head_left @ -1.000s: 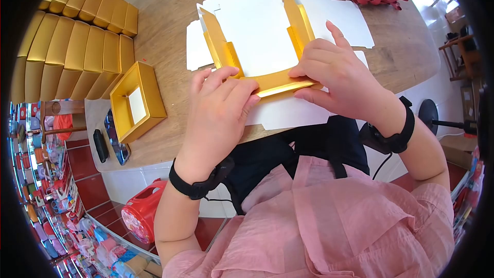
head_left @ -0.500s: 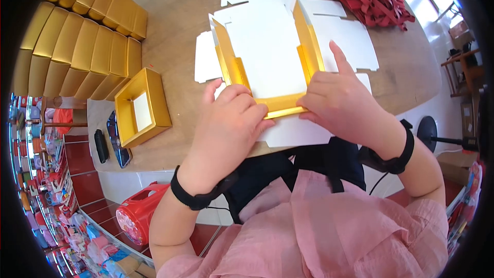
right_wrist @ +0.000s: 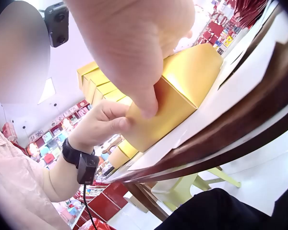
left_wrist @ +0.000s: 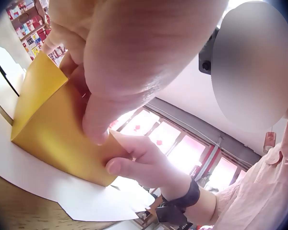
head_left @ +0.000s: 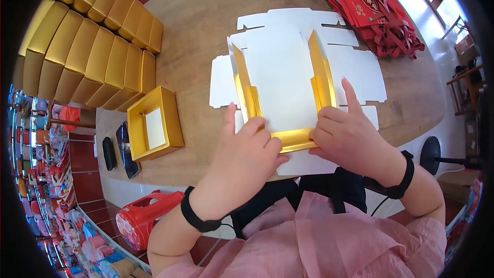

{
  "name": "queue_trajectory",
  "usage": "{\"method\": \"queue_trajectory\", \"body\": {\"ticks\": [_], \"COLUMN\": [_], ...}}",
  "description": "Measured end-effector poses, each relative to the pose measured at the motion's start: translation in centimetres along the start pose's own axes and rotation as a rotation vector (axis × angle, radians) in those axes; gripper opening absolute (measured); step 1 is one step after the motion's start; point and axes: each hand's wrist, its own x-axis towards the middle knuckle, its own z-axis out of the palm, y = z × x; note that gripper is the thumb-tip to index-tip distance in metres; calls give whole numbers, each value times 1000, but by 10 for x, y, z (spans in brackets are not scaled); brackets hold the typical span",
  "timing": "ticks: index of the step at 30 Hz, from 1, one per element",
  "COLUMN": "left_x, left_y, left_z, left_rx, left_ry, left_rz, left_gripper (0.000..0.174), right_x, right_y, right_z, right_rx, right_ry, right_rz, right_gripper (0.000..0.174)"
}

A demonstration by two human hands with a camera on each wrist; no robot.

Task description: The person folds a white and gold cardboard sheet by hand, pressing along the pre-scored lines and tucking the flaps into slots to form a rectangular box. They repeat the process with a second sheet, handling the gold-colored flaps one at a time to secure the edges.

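Observation:
A partly folded gold cardboard box, white on its inner base, sits on flat white card sheets. Three of its gold walls stand up; the far side lies flat. At the near left corner my left hand pinches the front wall, thumb outside and fingers over the top edge. My right hand grips the near right corner the same way, index finger pointing up. The left wrist view shows the outer face of the gold wall with both thumbs against it. Fingertips behind the wall are hidden there.
Stacked gold boxes fill the table's left side. A finished open gold box stands before them, beside a phone and a black case. Red bags lie at the far right. A red jug is below the table edge.
Both hands have moved out toward the front corners of the box, and the front wall now stands straighter. The whole table scene sits lower in the head view.

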Motion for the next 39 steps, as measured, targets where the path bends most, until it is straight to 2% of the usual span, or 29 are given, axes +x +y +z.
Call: {"method": "queue_trajectory", "body": {"ticks": [9, 14, 18, 20, 24, 35, 39], "left_x": [5, 10, 9, 7, 6, 11, 14], "left_y": [0, -3, -3, 2, 4, 4, 1], "left_z": [-3, -7, -2, -3, 0, -1, 0], "left_rx": [5, -98, -148, 10, 71, 22, 7], "left_ry": [-71, -231, -231, -130, -148, -187, -239], "left_rz": [-20, -49, -28, 11, -3, -45, -50], "left_gripper": [20, 21, 22, 22, 22, 10, 10], "right_x": [4, 4, 3, 2, 4, 9, 10], "right_y": [3, 6, 7, 6, 5, 7, 9], "right_z": [0, -1, -2, -1, 0, -6, -4], "right_rx": [19, 58, 58, 54, 34, 52, 81], "right_ry": [-28, -34, -44, -19, 12, -56, -53], "right_rz": [-21, -37, -35, -32, -51, -83, -77], "right_gripper": [24, 23, 23, 23, 21, 17, 22]}}
